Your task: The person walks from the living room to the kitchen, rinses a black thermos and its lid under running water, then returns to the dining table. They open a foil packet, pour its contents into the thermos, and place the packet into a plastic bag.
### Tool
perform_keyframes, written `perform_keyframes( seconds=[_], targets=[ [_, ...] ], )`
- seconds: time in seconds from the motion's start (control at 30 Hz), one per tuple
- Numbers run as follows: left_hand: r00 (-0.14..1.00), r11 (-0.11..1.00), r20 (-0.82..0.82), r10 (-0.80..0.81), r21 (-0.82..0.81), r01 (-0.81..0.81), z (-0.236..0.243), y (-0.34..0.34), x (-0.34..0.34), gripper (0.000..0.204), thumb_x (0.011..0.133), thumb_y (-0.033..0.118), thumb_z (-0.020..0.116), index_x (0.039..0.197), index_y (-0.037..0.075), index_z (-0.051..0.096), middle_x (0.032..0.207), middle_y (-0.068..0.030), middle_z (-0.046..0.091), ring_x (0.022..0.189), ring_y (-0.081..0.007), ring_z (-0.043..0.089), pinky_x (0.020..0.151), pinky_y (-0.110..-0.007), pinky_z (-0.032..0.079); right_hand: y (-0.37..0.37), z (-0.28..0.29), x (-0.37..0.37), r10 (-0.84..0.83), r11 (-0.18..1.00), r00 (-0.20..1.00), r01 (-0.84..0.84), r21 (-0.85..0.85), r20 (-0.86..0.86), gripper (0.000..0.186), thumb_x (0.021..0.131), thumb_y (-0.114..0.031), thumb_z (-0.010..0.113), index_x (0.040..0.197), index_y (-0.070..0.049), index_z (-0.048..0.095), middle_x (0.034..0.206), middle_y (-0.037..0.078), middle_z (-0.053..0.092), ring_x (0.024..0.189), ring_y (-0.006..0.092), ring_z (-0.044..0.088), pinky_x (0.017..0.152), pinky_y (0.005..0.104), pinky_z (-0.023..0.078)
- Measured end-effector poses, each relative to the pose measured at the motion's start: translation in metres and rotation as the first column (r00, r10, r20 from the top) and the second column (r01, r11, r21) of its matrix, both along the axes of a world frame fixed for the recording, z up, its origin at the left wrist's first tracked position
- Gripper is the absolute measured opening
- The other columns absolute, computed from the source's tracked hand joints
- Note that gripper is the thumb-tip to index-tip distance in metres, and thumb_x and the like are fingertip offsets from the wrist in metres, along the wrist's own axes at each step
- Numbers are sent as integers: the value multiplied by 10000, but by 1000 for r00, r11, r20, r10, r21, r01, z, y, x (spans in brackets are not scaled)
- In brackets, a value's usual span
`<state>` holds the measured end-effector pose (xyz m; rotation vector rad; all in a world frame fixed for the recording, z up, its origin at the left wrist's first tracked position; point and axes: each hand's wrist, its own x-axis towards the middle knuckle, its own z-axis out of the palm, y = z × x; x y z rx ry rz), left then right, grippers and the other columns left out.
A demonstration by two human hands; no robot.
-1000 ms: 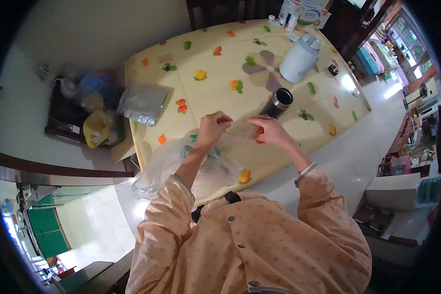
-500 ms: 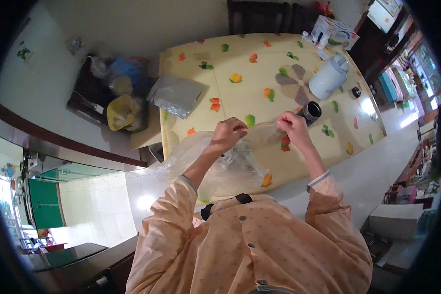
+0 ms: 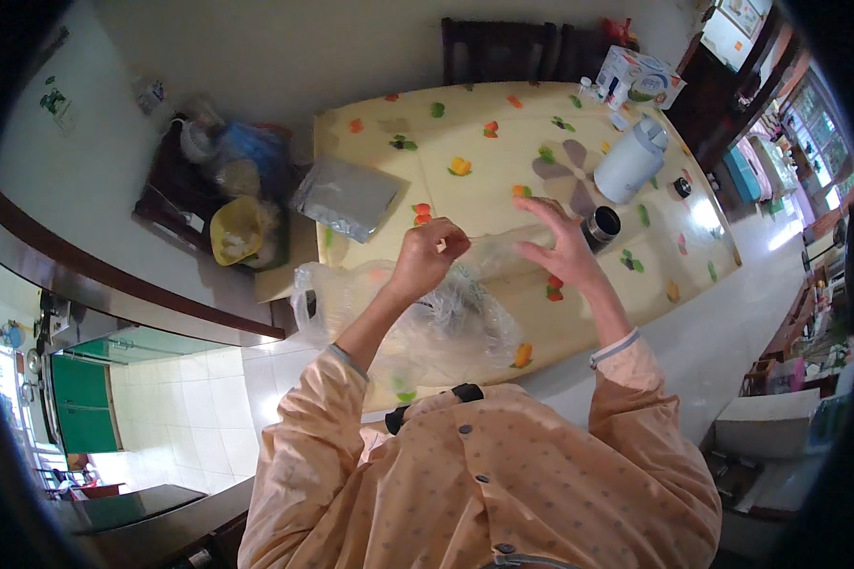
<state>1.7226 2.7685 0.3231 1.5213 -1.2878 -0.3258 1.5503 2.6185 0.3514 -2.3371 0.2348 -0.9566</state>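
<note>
A crumpled clear plastic bag [image 3: 455, 327] lies on the near side of the table, with something greyish inside that is blurred by the film. My left hand [image 3: 427, 256] is above its upper part, thumb and forefinger pinched together on the thin edge of the bag. From those fingertips the see-through film stretches toward my right hand [image 3: 569, 248]. That hand is open, thumb and fingers spread apart, with nothing seen between them. Just beyond its wrist side stands a dark, open-topped flask cup [image 3: 601, 228].
On the flowered tablecloth [image 3: 484, 123] are a grey flat packet [image 3: 349, 201], a pale blue jug [image 3: 631, 159], a small black lid [image 3: 681, 187] and a box [image 3: 640, 78] with small bottles. A yellow bin [image 3: 237, 231] stands left of the table. Dark chairs [image 3: 499, 49] are behind.
My right hand has let go of the thin stretched edge and spread its fingers. The left hand keeps its pinch. The view has shifted slightly, and the bag has spread a little.
</note>
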Motion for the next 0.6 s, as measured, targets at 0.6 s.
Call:
perform_keyframes(
  seconds=[0.6],
  targets=[
    [941, 915, 235, 242, -377, -141, 68, 19, 72, 94, 650, 15, 672, 706, 1, 598, 662, -152, 570, 660, -333, 577, 590, -395, 459, 17, 64, 77, 68, 894, 991, -111, -434, -113, 122, 712, -28, 680, 784, -8, 583, 752, 97, 589, 723, 269, 576, 616, 363, 464]
  ],
)
